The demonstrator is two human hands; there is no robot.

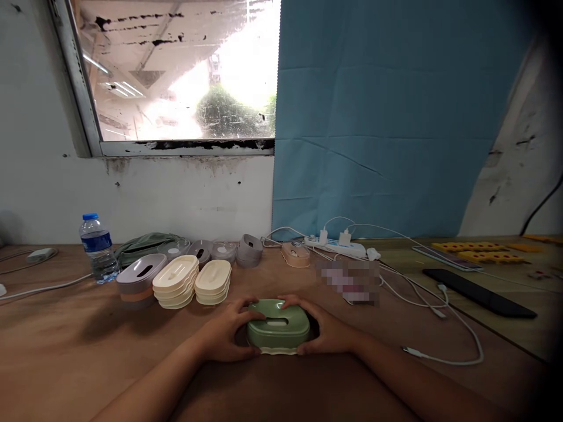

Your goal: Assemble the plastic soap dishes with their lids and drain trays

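Observation:
A green oval plastic box (278, 335) with a slot in its top sits on the brown tabletop in front of me. Under its lower edge shows the wavy rim of a cream piece. My left hand (233, 331) wraps round its left end, one finger reaching over the top beside the slot. Round the right end curls my right hand (323, 328), with a finger on the top's far edge and the thumb low at the front. Nearest on the left are two stacks of cream oval trays (176, 281). What lies inside the green box is mostly hidden.
Mauve slotted covers (141, 271) are stacked at the left, near a water bottle (97, 249). More grey pieces (249, 251) line the back. Behind my right hand lie a power strip (347, 248), white cables (440, 357) and a black flat object (479, 292).

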